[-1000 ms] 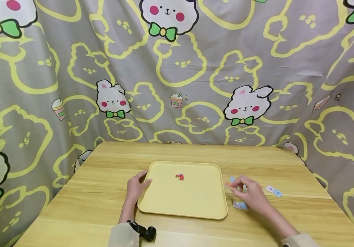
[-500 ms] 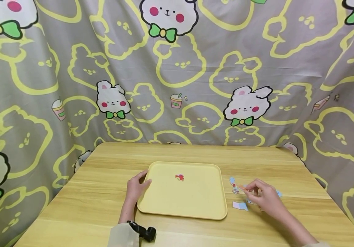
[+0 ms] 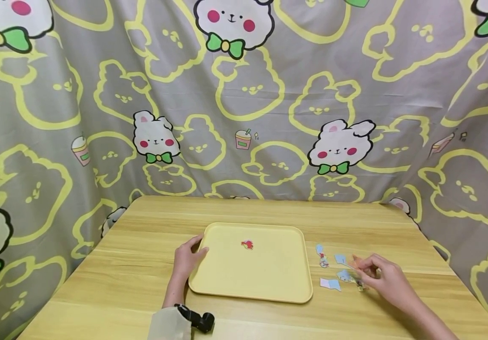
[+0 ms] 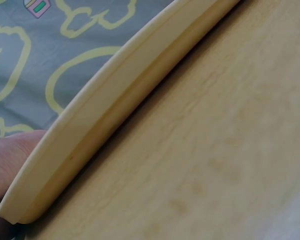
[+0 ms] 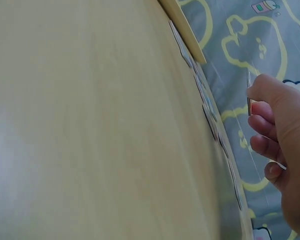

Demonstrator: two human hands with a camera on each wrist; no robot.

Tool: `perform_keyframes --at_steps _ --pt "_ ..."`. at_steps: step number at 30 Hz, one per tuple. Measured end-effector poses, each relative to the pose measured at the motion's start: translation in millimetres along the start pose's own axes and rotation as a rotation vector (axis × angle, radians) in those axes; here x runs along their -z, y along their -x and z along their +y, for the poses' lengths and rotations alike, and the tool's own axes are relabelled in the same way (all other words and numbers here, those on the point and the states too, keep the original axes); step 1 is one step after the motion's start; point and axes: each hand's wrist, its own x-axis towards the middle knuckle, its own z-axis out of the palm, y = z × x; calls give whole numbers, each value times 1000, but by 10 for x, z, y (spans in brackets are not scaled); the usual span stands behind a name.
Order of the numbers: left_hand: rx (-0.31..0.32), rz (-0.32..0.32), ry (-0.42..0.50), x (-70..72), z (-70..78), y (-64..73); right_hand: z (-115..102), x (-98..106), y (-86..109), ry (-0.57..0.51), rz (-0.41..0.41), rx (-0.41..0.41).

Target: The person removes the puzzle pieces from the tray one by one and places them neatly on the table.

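Note:
My left hand (image 3: 187, 259) holds the left rim of a yellow tray (image 3: 256, 278), thumb over the edge; the left wrist view shows the tray's side wall (image 4: 105, 95). In my right hand (image 3: 381, 276), thumb and forefinger pinch a thin flat piece with orange on it (image 3: 357, 261), raised over the table. The right wrist view shows this thin piece (image 5: 249, 92) edge-on, so its picture is hidden there. Below and left of that hand lie several flat picture pieces, among them a blue one (image 3: 339, 259) and a pink-and-blue one (image 3: 330, 284).
A small red piece (image 3: 247, 244) lies on the tray's upper middle. Close to the tray's right rim is a narrow blue-topped piece (image 3: 322, 257). A wooden table (image 3: 141, 293) carries everything, with a patterned curtain (image 3: 269, 113) behind and at both sides.
My right hand has moved right, away from the tray's right rim, with the orange piece still pinched, uncovering pieces on the table. The left hand and tray stay put.

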Motion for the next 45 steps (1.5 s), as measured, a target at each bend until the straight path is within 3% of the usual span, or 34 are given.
perform_keyframes --at_steps 11,21,34,45 --pt "-4 -5 -2 0 12 7 182 192 115 90 -48 -47" --pt "1 -10 -4 4 19 20 206 263 151 135 -121 -99" --pt "7 2 4 7 22 -7 286 291 176 230 -179 -51" --pt "-4 -16 -23 20 22 -11 275 341 159 201 -217 -86"
